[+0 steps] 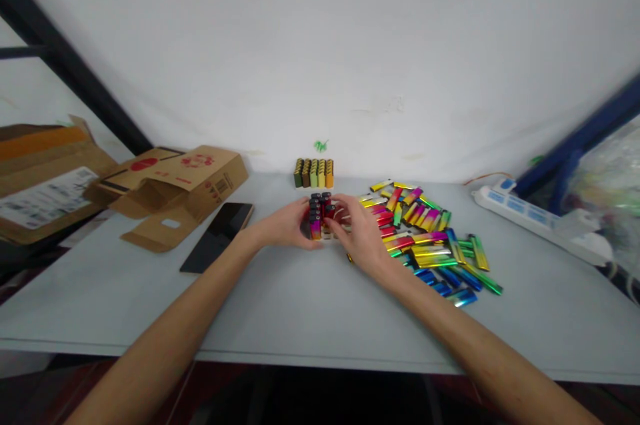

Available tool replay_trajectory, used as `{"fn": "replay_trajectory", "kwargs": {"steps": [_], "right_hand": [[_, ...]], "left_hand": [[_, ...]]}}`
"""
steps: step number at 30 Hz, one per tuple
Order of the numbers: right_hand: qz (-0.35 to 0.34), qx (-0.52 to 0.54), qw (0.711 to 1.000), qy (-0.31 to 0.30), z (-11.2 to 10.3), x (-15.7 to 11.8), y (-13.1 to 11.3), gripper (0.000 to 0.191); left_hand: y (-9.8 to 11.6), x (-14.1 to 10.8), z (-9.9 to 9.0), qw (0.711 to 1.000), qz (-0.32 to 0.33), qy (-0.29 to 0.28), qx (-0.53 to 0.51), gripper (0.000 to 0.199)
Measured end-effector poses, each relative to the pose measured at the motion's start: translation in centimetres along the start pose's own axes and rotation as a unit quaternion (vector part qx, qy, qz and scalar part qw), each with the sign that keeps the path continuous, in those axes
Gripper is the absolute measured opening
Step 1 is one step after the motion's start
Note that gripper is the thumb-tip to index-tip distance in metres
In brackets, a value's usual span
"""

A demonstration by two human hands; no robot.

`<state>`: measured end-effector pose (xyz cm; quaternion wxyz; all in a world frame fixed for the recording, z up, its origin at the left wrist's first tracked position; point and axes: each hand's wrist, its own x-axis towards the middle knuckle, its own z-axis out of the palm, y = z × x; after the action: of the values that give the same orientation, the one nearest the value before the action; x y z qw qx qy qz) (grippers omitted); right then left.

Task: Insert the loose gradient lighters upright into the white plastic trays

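Several upright lighters with black tops [315, 215] stand in a small pale tray between my two hands, at the middle of the table. Curved around the left side of this group is my left hand [290, 225], its fingers touching it. On the right, my right hand [361, 233] pinches a red lighter [329, 209] by its upper part, over the tray. My fingers partly hide the tray. Right of my hand lies a loose heap of shiny multicoloured lighters [430, 251].
A block of upright lighters [314, 173] stands by the wall. To the left are an open cardboard box [185, 178], a dark flat phone or tablet [217, 237] and a brown package [45, 185]. A white power strip [543, 219] lies at the right.
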<state>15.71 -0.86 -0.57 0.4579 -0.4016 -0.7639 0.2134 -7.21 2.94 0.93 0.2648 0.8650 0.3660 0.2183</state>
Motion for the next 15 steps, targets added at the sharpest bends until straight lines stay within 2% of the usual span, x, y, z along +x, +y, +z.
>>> {"fn": "replay_trajectory", "kwargs": {"steps": [2, 3, 6, 10, 13, 15], "right_hand": [[0.018, 0.014, 1.000, 0.002, 0.2, 0.0, 0.2, 0.046], [0.025, 0.013, 1.000, -0.003, 0.2, 0.0, 0.3, 0.044], [0.028, -0.028, 0.999, -0.031, 0.3, -0.1, 0.7, 0.024], [-0.012, -0.079, 0.996, -0.041, 0.0, -0.2, 0.9, 0.018], [-0.021, -0.096, 0.994, -0.047, -1.2, 0.0, 0.8, 0.010], [-0.009, -0.114, 0.991, -0.075, -2.8, 0.2, 0.8, 0.002]], "left_hand": [[0.0, 0.0, 0.0, 1.000, -0.001, 0.002, 0.000, 0.080], [0.0, 0.0, 0.0, 1.000, -0.002, 0.004, 0.000, 0.079], [0.0, 0.0, 0.1, 1.000, -0.016, 0.003, 0.000, 0.075], [-0.2, 0.0, 0.0, 1.000, -0.022, 0.004, 0.013, 0.071], [-0.3, 0.0, -0.1, 1.000, -0.013, 0.002, 0.017, 0.071], [-0.3, 0.0, -0.1, 1.000, -0.020, 0.002, 0.016, 0.072]]}}
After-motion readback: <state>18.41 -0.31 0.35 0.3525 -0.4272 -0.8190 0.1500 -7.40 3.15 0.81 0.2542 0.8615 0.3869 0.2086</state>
